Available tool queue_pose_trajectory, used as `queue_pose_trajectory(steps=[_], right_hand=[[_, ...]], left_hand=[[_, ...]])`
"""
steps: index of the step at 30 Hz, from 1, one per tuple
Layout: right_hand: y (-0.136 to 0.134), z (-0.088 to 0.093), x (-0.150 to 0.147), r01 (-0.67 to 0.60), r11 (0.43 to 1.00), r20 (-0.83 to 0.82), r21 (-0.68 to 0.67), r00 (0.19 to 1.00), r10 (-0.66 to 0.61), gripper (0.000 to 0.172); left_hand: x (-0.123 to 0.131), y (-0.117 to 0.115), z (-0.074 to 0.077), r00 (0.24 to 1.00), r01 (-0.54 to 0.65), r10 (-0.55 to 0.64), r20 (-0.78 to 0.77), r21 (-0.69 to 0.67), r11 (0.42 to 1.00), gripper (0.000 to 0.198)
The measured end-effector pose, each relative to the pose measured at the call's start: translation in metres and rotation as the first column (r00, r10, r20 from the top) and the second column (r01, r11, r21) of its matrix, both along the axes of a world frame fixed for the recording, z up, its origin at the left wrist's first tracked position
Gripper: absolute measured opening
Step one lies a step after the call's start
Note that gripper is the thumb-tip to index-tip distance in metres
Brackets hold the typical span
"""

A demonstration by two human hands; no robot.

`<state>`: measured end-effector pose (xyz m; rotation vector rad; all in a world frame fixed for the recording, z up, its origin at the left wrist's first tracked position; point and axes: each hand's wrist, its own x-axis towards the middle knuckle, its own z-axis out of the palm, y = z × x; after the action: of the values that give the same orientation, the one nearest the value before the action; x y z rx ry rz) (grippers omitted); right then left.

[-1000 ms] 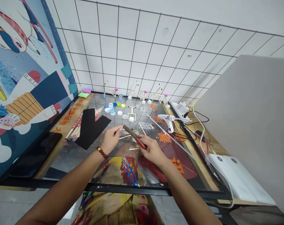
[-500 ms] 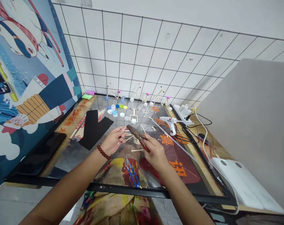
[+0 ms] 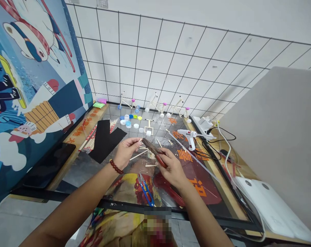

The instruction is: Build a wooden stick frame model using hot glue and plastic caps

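My left hand (image 3: 126, 153), with a beaded bracelet at its wrist, is closed in a pinch on a short, pale wooden stick (image 3: 140, 140), mostly hidden by the fingers. Just right of those fingertips are the jaws of a pair of worn, red-handled pliers (image 3: 153, 149). My right hand (image 3: 173, 168) is wrapped round the pliers' handles. I cannot tell whether the jaws touch the stick. Under both hands, several loose wooden sticks (image 3: 139, 154) lie on the glossy tabletop. Blue thread snips (image 3: 146, 192) rest near the front edge.
A white glue gun (image 3: 188, 137) lies at the right with cables behind it. Black card (image 3: 104, 144) covers a bundle of sticks at the left. Bottle caps (image 3: 128, 124) and a small stick frame (image 3: 149, 128) sit farther back. Several stick models (image 3: 158, 107) stand along the wall.
The pliers' jaws have come away slightly to the right of the left fingertips. One loose stick below shows more fully. The whole view has shifted a little.
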<state>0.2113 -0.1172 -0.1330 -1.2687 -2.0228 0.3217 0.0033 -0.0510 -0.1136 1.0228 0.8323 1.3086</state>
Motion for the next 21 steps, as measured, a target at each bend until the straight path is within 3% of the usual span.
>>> queue_pose_trajectory(steps=[5,11,21], right_hand=[[0.001,-0.0003,0.0002,-0.055,0.997,-0.122,-0.056,0.991,0.048,0.02],[0.0008,0.0022,-0.0018,-0.06,0.994,-0.211,-0.095,0.977,0.039,0.017],[-0.0003,0.0044,-0.0061,-0.083,0.989,-0.23,-0.12,0.972,0.054,0.015]], left_hand=[[-0.0023,0.0012,-0.0004,0.981,-0.063,0.086,-0.177,0.135,0.989,0.018],[-0.0041,0.0005,-0.0006,0.949,-0.105,0.173,-0.265,0.251,0.962,0.015],[-0.003,0.0021,-0.0046,0.945,-0.104,0.177,-0.275,0.259,0.96,0.014]])
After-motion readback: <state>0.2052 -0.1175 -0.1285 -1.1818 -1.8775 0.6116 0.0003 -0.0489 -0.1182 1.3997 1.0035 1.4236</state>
